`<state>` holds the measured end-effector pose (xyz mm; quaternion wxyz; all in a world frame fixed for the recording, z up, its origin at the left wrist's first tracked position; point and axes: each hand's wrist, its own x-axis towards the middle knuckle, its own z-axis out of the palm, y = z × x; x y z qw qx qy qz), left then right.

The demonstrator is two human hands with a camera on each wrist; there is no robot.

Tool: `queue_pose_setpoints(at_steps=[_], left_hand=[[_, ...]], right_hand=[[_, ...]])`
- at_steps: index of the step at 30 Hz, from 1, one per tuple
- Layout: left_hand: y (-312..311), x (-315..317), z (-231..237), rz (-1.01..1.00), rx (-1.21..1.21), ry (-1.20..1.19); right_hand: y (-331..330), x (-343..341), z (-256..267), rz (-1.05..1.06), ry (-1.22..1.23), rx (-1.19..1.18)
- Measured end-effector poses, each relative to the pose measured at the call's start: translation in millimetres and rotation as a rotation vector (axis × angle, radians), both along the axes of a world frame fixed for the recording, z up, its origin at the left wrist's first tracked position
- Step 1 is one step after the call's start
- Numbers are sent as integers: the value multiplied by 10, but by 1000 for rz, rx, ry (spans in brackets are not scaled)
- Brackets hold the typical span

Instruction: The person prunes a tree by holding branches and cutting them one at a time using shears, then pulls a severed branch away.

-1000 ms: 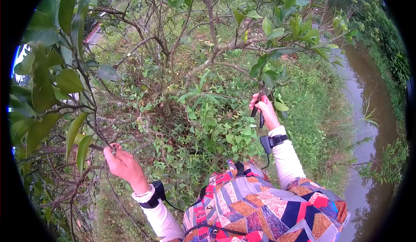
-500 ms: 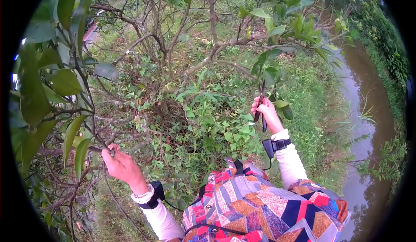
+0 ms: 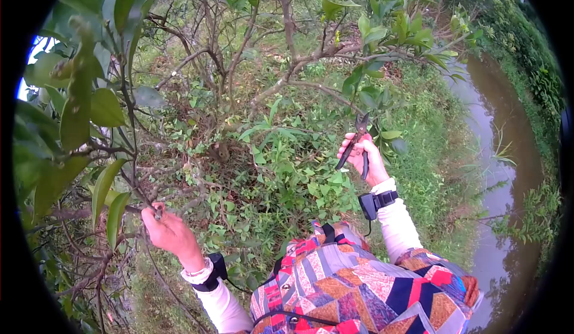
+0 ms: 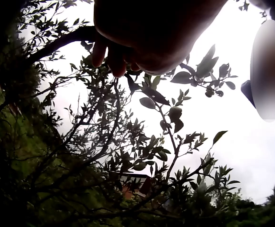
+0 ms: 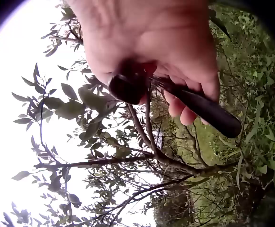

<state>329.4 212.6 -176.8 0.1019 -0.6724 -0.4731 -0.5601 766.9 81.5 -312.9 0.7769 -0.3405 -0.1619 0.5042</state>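
My left hand (image 3: 170, 232) grips a thin, leafy tree branch (image 3: 139, 191) at the left of the head view, fingers curled round it. The left wrist view shows that hand (image 4: 151, 35) from below, dark against the sky, with the branch (image 4: 57, 45) running out past it. On the right, my right hand (image 3: 373, 160) holds pruning shears (image 3: 348, 153) with dark handles. Their handles are spread and the blades point up, just below a cluster of leaves (image 3: 368, 98). From the right wrist, one handle (image 5: 211, 111) juts out beneath the palm.
Bare branches (image 3: 287, 80) cross in front of me at the top. Large leaves (image 3: 78, 107) hang close at the left. Low green plants (image 3: 287, 172) cover the ground, and a muddy water channel (image 3: 508, 130) runs along the right.
The right hand has turned the shears, drawn them slightly left from the leaves, and their handles now stand farther apart. My left hand keeps its grip while the leaves above shift right.
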Motion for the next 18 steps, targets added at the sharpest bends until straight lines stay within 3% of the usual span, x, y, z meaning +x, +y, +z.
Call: queue_pose_setpoints(at_steps=[7, 10, 15, 18], left_hand=[[-122, 97, 93, -53, -44, -95], [-52, 40, -9, -43, 9, -42], [-52, 38, -29, -42, 46, -9], [-129, 96, 60, -50, 1, -29]], right_hand=[[53, 137, -73, 60, 126, 11], [190, 173, -113, 108, 330, 273], [264, 84, -206, 141, 493, 384], [267, -72, -392, 318, 729, 605]])
